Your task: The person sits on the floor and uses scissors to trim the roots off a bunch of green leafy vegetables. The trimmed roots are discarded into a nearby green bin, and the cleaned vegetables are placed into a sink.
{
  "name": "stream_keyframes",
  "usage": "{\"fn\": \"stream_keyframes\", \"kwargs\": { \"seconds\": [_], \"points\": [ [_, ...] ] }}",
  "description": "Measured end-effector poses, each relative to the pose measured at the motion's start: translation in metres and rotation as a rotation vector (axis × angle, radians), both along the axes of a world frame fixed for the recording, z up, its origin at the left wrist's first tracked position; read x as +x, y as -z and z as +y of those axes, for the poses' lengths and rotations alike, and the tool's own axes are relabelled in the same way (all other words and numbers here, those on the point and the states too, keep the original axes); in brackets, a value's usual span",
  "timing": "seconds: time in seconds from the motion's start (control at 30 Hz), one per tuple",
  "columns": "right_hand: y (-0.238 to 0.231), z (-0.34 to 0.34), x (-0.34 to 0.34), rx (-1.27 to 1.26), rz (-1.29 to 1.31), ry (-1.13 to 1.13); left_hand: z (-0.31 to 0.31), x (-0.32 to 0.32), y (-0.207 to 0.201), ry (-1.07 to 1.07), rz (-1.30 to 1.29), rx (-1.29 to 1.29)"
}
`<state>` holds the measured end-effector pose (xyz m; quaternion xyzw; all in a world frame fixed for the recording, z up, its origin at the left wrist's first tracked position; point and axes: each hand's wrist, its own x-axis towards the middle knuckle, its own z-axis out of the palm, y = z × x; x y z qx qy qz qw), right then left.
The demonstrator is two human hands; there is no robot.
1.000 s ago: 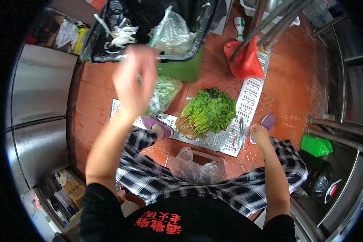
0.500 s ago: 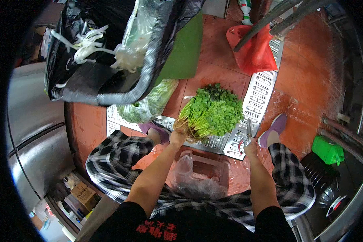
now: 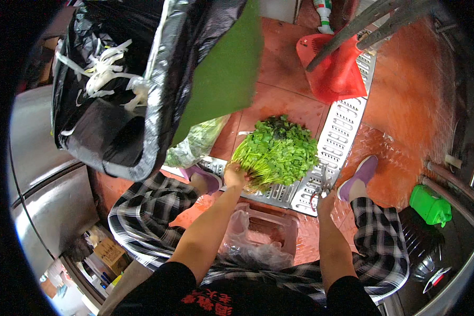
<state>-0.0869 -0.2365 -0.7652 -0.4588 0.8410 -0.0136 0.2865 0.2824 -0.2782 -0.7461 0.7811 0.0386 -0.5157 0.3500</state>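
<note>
Black bin bag (image 3: pixel 116 105) w/ white scraps, upper left, on green bin (image 3: pixel 221 73). Red dustpan (image 3: pixel 334 68) top centre on wet red floor (image 3: pixel 405 105). Perforated metal grate (image 3: pixel 347 126) running diag. Green jug (image 3: pixel 429 205) far right. Clear plastic bag (image 3: pixel 247 247) over pink tub (image 3: pixel 274 226), low centre. Steel cabinet (image 3: pixel 42 174) left.

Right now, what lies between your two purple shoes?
In the head view, the perforated metal grate with the leafy green bunch on it lies between the purple shoes.
</note>
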Motion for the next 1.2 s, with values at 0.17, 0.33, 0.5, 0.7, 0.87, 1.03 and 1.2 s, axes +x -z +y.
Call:
{"fn": "stream_keyframes", "kwargs": {
  "seconds": [0.17,0.33,0.5,0.7,0.87,1.03,1.2],
  "points": [
    [0.007,0.013,0.012,0.112,-0.147,0.085,0.011,-0.006,-0.053,0.057,-0.155,-0.136],
    [0.020,0.018,0.020,0.270,0.054,0.061,0.015,0.006,-0.051,-0.094,0.198,0.083],
    [0.005,0.019,0.022,0.184,0.008,-0.023,0.013,0.011,-0.029,0.878,-0.616,0.190],
    [0.023,0.022,0.033,-0.383,-0.215,0.476,-0.042,0.027,-0.006,0.882,-0.601,-0.119],
    [0.008,0.015,0.103,-0.077,-1.159,1.323,-0.090,0.046,0.003,0.777,-0.213,-0.161],
    [0.018,-0.020,0.165,-0.274,-1.054,1.193,-0.100,0.012,-0.008,1.024,-0.323,-0.014],
    [0.003,-0.072,0.153,-0.331,-0.989,0.658,-0.056,-0.029,-0.026,0.364,0.218,0.184]
  ]
}}
